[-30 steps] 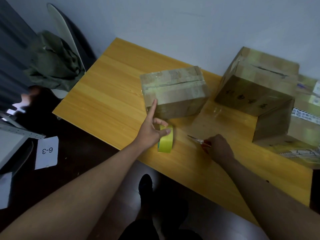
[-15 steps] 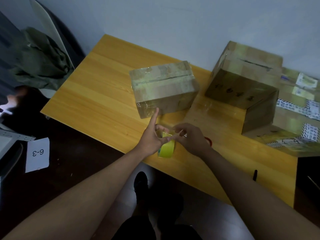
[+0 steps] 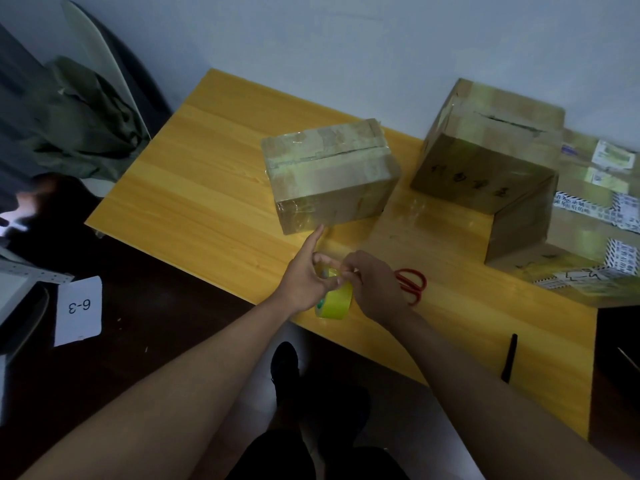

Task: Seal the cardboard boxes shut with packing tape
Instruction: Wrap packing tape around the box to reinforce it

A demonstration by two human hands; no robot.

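A yellow roll of packing tape [image 3: 334, 301] stands on edge near the front of the wooden table [image 3: 194, 188]. My left hand [image 3: 306, 277] holds the roll, thumb and fingers curled round it, the index finger pointing toward a small taped cardboard box [image 3: 329, 174] just beyond. My right hand [image 3: 370, 285] pinches at the top of the roll, where the tape's end is. A larger cardboard box [image 3: 485, 157] stands farther right, tilted against a pile of labelled boxes [image 3: 588, 216].
Red-handled scissors [image 3: 412, 284] lie on the table just right of my right hand. A black pen [image 3: 508, 358] lies near the front right edge. A chair with a green jacket [image 3: 86, 123] stands left of the table. A card marked 6-3 [image 3: 79, 310] lies low on the left.
My right hand put the scissors down on the table and moved left to the tape roll, where it now pinches the tape. My left hand has kept hold of the roll.
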